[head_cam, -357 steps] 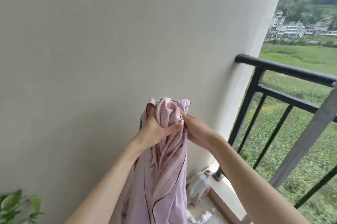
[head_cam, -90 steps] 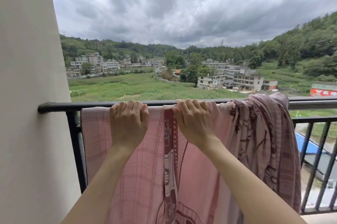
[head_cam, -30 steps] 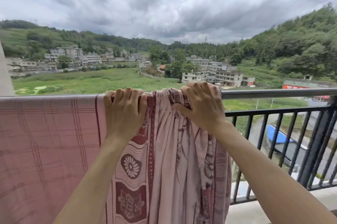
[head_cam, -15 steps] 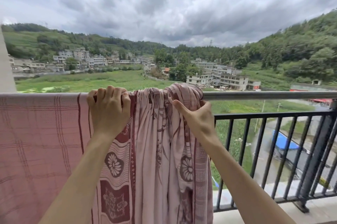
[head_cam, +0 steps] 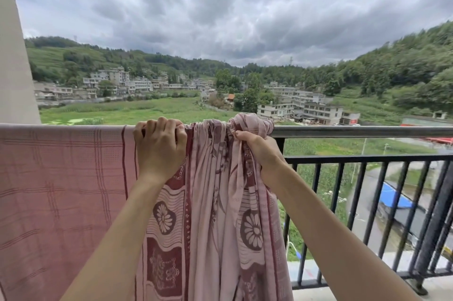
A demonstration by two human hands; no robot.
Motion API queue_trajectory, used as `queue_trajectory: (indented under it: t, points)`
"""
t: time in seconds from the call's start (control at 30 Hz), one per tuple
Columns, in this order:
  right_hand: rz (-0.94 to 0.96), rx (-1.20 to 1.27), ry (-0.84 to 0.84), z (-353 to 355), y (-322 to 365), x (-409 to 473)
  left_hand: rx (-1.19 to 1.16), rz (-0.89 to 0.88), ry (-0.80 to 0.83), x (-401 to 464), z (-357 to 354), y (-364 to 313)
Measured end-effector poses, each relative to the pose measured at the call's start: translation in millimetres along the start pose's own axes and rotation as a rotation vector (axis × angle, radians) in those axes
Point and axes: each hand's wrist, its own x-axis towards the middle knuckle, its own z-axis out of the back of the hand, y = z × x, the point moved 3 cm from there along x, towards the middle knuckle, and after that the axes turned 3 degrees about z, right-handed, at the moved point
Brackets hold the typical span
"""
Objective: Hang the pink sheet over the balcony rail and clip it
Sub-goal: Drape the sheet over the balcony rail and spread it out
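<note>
Gripping with both: left hand (head_cam: 160, 147) curled over the balcony rail (head_cam: 355, 131) with the pink sheet (head_cam: 61, 190) pinned beneath, right hand (head_cam: 259, 151) pinching a bunched fold just under the bar. From the head view, flat and spread leftward along the rail, gathered into a thick rope between the hands; bare rail running rightward, nearer the right hand. Pale pink, maroon flower borders, checked weave. No clips visible, perhaps out of frame.
</note>
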Motion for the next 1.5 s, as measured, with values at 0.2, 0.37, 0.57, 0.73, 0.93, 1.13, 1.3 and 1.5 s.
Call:
queue_trajectory:
  t: [0.2,0.37,0.57,0.73,0.93,1.13,1.3,1.5]
  points:
    - [0.071,0.103,-0.077,10.9,24.3,7.6,-0.003,-0.026,0.011,0.2,0.1,1.9]
    - [0.115,0.167,-0.122,17.1,36.5,19.4,0.008,-0.071,0.012,0.0,3.5,5.9]
    - [0.251,0.258,-0.244,63.5,58.8,24.4,0.022,-0.055,-0.028,2.8,2.4,3.8]
    - [0.149,0.113,-0.425,125.8,39.5,11.1,0.033,-0.033,-0.049,2.4,1.1,6.6]
    - [0.441,-0.622,-0.816,116.6,32.8,-17.3,0.036,-0.003,-0.064,1.4,1.3,3.4]
    - [0.949,-1.111,-0.327,7.7,25.7,-11.1,0.035,-0.006,-0.036,2.3,0.3,1.4]
    - [1.026,-1.318,-0.074,-58.3,8.3,8.2,0.035,-0.039,-0.013,2.0,4.4,9.1]
    - [1.259,-1.406,-0.204,-10.1,10.8,18.8,0.030,-0.055,-0.049,0.3,4.7,8.3]
